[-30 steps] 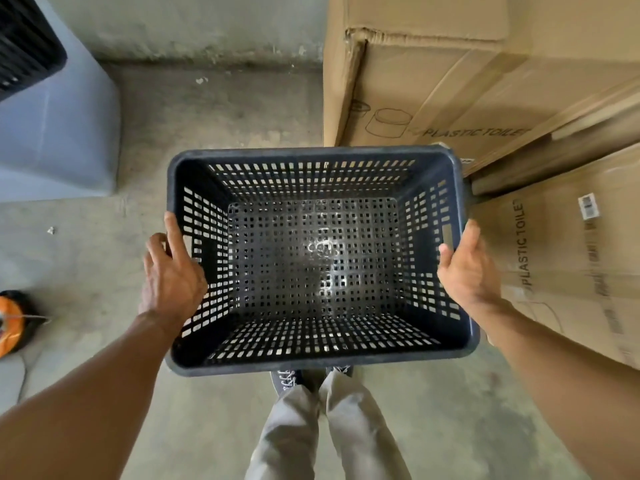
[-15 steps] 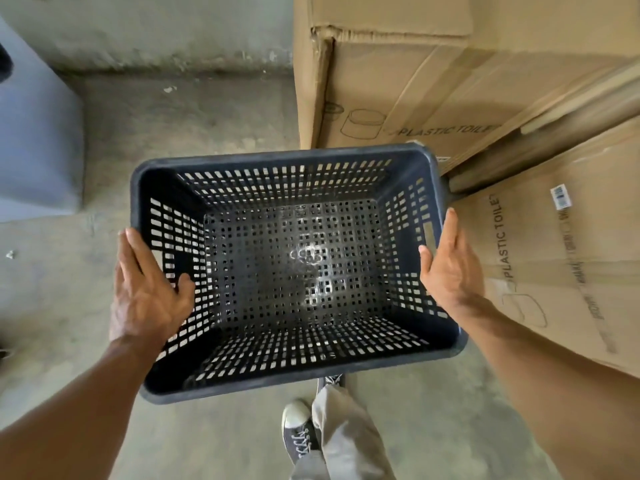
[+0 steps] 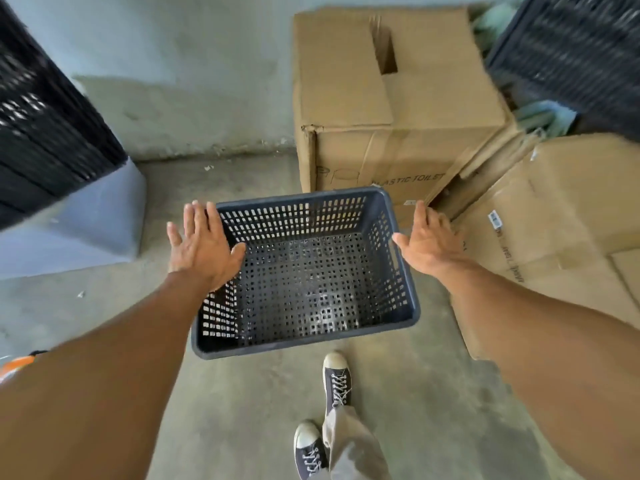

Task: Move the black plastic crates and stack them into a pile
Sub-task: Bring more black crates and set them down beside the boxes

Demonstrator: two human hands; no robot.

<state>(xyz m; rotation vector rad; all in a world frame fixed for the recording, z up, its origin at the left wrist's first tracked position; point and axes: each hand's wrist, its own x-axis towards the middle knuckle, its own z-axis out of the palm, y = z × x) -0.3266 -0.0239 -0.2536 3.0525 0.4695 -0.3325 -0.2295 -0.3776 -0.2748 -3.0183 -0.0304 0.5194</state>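
A black perforated plastic crate (image 3: 311, 282) sits open side up on the concrete floor, straight ahead of my feet. My left hand (image 3: 204, 245) hovers over its left rim with flat, spread fingers and nothing in it. Beside the crate's right rim, my right hand (image 3: 429, 244) is also open and empty. A blurred pile of black crates (image 3: 52, 126) rises at the far left on a grey-blue base (image 3: 93, 223). Another black crate (image 3: 571, 53) shows at the upper right behind the boxes.
Large cardboard boxes (image 3: 391, 109) stand just behind the crate, and more cardboard (image 3: 554, 216) lies to its right. A grey wall (image 3: 180, 57) closes off the back. My shoes (image 3: 336, 379) are on bare concrete in front of the crate. An orange object (image 3: 15, 363) peeks in at the left edge.
Both hands have let go of the crate's side rims and opened. The crate has gone down to the floor and looks smaller. The view has tilted up, showing the crate piles.
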